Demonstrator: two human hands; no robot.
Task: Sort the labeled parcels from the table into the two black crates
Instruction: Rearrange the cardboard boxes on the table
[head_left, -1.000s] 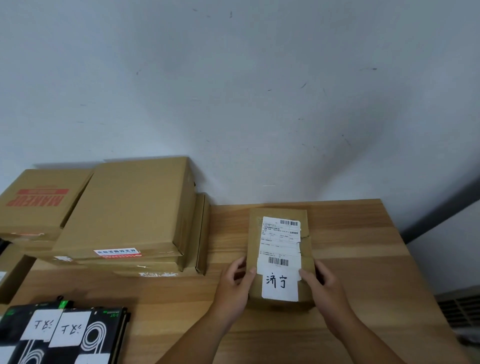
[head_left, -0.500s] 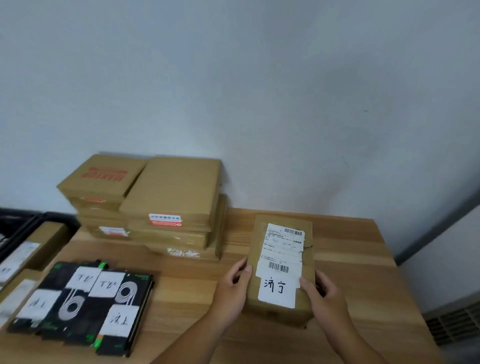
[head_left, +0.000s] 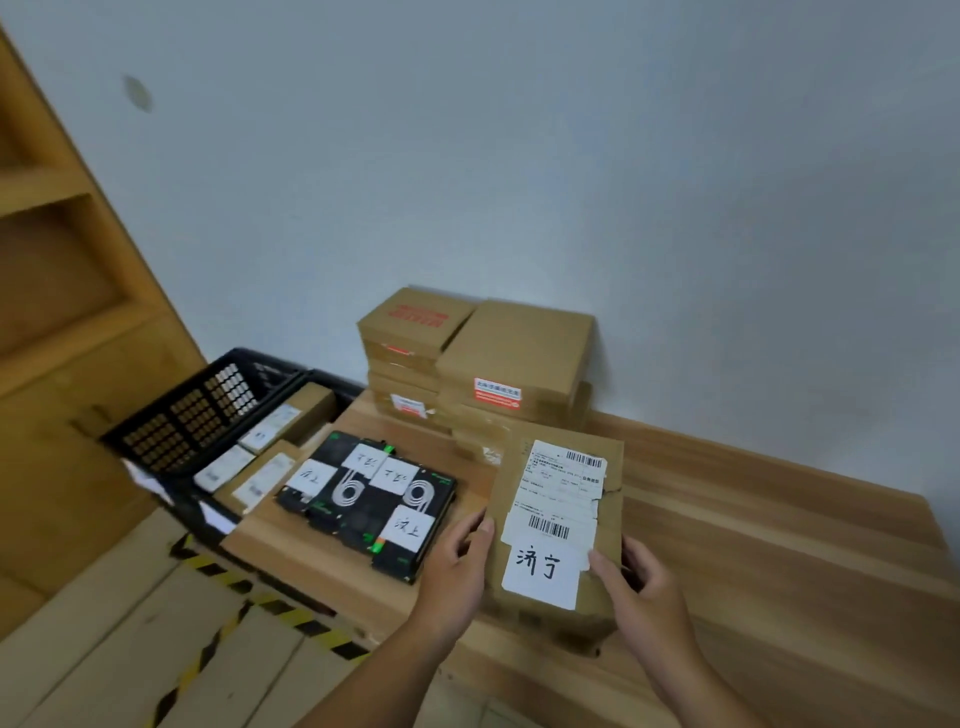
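Note:
A brown cardboard parcel (head_left: 608, 525) with a shipping label and a white handwritten tag is lifted off the wooden table (head_left: 753, 545), tilted toward me. My left hand (head_left: 457, 577) grips its left edge and my right hand (head_left: 644, 592) grips its right edge near the bottom. A black crate (head_left: 197, 415) stands left of the table and holds several brown labeled parcels. Flat black parcels (head_left: 363, 499) with white tags lie on the table's left part.
A stack of brown cardboard boxes (head_left: 498, 374) stands against the white wall at the table's back. A wooden shelf unit (head_left: 62, 291) rises at far left. Yellow-black hazard tape (head_left: 249, 592) runs along flattened cardboard on the floor.
The view has swung left, bringing the black crate and shelf into sight. The parcel has come up off the table between both hands and moved slightly leftward toward the black parcels.

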